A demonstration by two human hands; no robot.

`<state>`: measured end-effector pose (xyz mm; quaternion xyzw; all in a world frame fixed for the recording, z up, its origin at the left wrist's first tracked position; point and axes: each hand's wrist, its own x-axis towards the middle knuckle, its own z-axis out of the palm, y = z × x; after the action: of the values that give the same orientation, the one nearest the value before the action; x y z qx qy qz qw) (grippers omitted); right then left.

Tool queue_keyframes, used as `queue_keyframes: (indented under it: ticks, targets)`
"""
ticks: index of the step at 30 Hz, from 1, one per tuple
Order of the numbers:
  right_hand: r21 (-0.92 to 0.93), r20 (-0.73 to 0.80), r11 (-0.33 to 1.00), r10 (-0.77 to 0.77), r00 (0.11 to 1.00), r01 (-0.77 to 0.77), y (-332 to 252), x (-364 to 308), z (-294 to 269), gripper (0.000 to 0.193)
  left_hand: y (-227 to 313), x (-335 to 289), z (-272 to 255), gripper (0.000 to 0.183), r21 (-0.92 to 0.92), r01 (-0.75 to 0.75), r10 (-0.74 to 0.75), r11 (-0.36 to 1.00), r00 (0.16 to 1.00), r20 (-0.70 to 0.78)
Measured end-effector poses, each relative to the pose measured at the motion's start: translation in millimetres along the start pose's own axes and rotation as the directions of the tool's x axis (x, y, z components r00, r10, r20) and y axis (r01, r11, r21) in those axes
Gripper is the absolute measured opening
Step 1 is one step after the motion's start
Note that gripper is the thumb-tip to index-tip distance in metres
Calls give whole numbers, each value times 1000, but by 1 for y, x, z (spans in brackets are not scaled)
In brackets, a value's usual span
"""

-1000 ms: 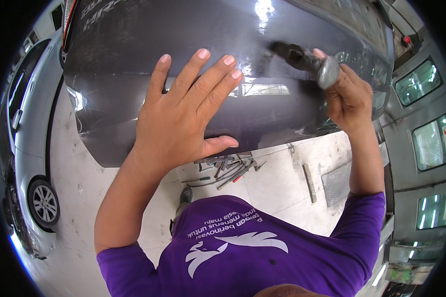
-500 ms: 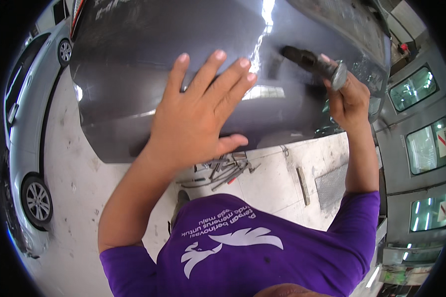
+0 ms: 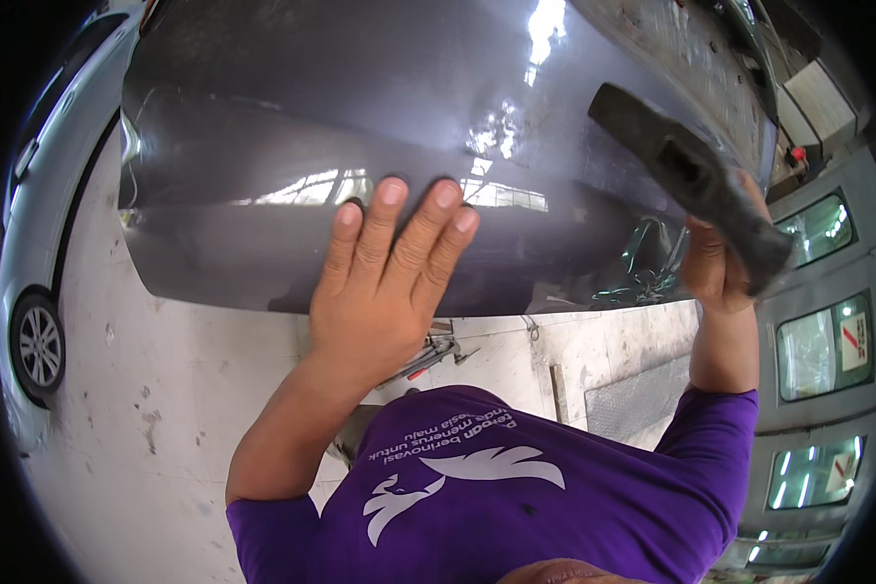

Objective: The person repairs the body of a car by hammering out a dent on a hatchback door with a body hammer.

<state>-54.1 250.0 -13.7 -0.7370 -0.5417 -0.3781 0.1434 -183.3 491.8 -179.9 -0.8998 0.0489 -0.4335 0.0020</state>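
A dark grey, glossy car body panel (image 3: 214,248), probably a hood, spreads out before me. My left hand (image 3: 380,282) lies flat on its near edge, fingers stretched and slightly apart. Over the panel's right side, my right hand (image 3: 720,263) is closed round the handle of a hammer (image 3: 642,127). The dark hammer head is raised toward the camera and seen from its top; it hides most of the handle and part of my fingers. Dented, wavy reflections show on the panel's right near corner.
On the left stands a silver car (image 3: 63,161). Hand tools (image 3: 438,352) lie on the pale floor under the panel's near edge, with a narrow bar (image 3: 559,392) and a textured plate (image 3: 638,399) farther right. Grey windowed panels (image 3: 764,389) line the right side.
My left hand has slid back toward the panel's near edge, its fingers closer together. The hammer has moved right and up toward the camera, and its head has turned.
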Motion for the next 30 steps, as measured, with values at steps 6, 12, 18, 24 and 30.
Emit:
queue_keyframes:
  ticks: [6,12,18,24,30]
  targets:
    - [55,-18,975,-213,977,214,17,15,6,34,18,-3,5,45,115,148,-131,982,981,-145]
    - [-27,132,964,-259,957,265,23,13,16,26,29,-5,5,45,85,211,-196,974,968,-159]
    - [131,-199,928,-320,926,348,27,9,23,34,32,-6,8,45,108,215,-191,971,961,-199]
    - [13,-121,940,-337,934,341,21,12,15,25,30,-5,10,45,138,229,-193,964,954,-231]
    - [66,-125,956,-276,953,285,25,15,18,23,30,-6,9,68,67,224,-204,972,953,-222]
